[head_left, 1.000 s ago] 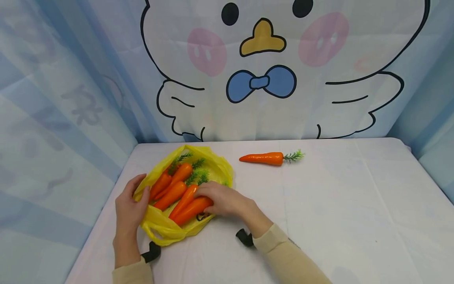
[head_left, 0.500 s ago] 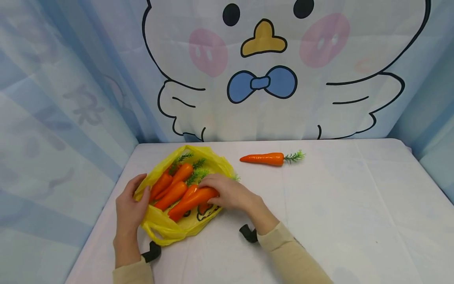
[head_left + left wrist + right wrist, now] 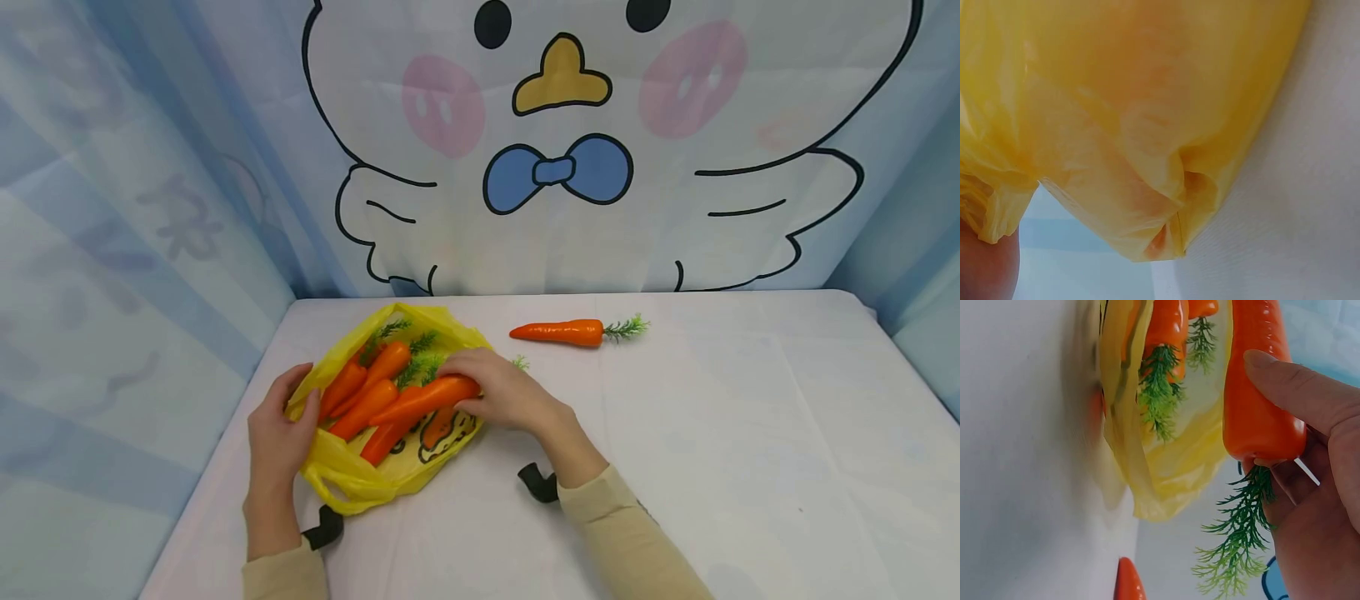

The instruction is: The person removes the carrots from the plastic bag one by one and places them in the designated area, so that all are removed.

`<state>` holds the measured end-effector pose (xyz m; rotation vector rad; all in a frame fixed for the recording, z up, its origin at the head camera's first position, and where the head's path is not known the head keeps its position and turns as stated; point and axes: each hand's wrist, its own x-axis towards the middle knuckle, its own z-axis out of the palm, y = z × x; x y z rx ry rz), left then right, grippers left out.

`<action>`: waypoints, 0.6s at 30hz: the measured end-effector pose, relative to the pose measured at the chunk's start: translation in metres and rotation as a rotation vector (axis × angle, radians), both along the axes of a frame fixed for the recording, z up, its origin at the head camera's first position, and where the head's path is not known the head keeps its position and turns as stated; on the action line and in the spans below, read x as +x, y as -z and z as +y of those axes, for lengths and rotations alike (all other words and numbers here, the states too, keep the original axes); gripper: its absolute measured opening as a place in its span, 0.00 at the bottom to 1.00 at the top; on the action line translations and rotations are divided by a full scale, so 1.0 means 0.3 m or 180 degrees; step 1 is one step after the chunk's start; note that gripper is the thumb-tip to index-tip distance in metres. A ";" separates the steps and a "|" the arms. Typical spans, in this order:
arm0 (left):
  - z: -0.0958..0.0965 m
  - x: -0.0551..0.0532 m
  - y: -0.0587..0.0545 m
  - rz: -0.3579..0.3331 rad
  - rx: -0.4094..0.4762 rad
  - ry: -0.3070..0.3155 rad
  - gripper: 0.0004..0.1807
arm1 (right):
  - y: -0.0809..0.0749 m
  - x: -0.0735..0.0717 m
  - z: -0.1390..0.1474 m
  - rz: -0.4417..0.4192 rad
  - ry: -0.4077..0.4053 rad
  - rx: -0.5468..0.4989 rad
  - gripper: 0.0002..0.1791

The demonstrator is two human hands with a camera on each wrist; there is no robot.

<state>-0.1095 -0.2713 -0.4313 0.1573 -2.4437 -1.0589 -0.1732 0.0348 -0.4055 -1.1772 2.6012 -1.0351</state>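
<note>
A yellow plastic bag (image 3: 352, 483) lies open-mouthed on the left of the table, several orange carrots with green tops (image 3: 364, 410) inside it. My left hand (image 3: 279, 437) grips the bag's left rim; in the left wrist view the yellow film (image 3: 1141, 119) hides most of that hand. My right hand (image 3: 517, 396) holds one carrot (image 3: 423, 402) by its thick end, over the bag's mouth. In the right wrist view the thumb presses along this carrot (image 3: 1261, 403), and its green top (image 3: 1241, 531) hangs free below the fingers.
Another carrot (image 3: 558, 333) lies on the white tabletop (image 3: 712, 433) behind and to the right of the bag. A curtain with a cartoon print (image 3: 555, 250) stands at the table's back edge. Black camera mounts (image 3: 538, 483) stick out from the wrists.
My right hand has lifted one carrot up and to the right off the others, uncovering more of the bag's printed picture. The left hand has stayed on the rim.
</note>
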 end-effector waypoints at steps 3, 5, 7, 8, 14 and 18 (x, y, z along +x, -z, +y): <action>0.001 0.000 0.000 -0.0034 0.0016 -0.0015 0.20 | -0.005 -0.002 0.013 0.0005 0.0059 -0.0066 0.22; 0.000 -0.001 -0.003 -0.0039 0.0018 -0.0005 0.20 | -0.006 -0.005 0.019 0.0007 0.0105 -0.0114 0.23; -0.001 0.000 -0.005 -0.0040 0.0012 -0.0006 0.20 | -0.007 -0.007 0.024 -0.0004 0.0132 -0.0164 0.23; -0.001 0.001 -0.005 -0.0032 0.0016 0.0000 0.20 | -0.007 -0.009 0.026 -0.0005 0.0144 -0.0178 0.23; -0.005 0.006 0.002 -0.0038 0.0020 0.0007 0.20 | -0.005 -0.018 0.044 -0.0002 0.0260 -0.0194 0.23; -0.005 0.002 0.003 -0.0021 -0.0003 -0.0003 0.20 | -0.009 -0.024 0.067 0.0002 0.0379 -0.0216 0.23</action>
